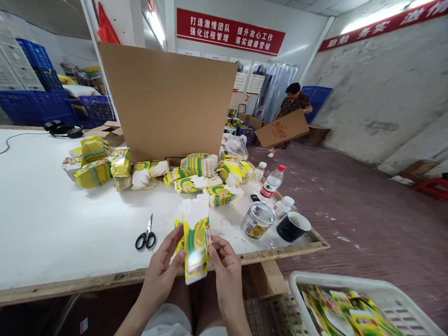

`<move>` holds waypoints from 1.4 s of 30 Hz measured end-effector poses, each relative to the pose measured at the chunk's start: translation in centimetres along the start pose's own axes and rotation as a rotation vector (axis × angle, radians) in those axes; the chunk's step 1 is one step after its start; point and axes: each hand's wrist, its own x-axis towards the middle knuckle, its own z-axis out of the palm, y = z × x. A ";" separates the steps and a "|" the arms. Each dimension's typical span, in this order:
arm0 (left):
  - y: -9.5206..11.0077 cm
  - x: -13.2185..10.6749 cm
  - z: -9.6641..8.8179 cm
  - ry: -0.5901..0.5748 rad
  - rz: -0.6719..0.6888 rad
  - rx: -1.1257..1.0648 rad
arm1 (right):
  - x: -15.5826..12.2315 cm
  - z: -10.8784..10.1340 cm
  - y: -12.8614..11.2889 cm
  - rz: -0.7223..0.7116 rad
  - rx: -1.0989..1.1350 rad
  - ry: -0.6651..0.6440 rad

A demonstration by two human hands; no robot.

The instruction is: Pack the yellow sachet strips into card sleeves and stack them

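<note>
One yellow-green printed carton [196,247] between left hand [164,259] and right hand [226,263] (neither nearer) — both half-curled, gripping its sides; long axis fore-and-aft, white flaps [196,208] farthest, over front edge of table [87,224].

Reads "打造激情团队 提升攻心工作" over "强化过程管理 落实健康营销" on red banner [231,31] at top centre. Reads "勤勉 务实 激情" on second red banner [388,23] at upper right, running into frame edge. Remains illegible on yellow-green carton [196,247] at lower centre, red-labelled bottle [270,185] right of centre, brown cardboard [285,129] at right and wall posters [257,77] above.
</note>
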 end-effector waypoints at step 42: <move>1.4 -1.7 3.4 -0.262 -0.323 -0.553 | -4.4 -2.8 -0.5 0.079 -0.069 -0.091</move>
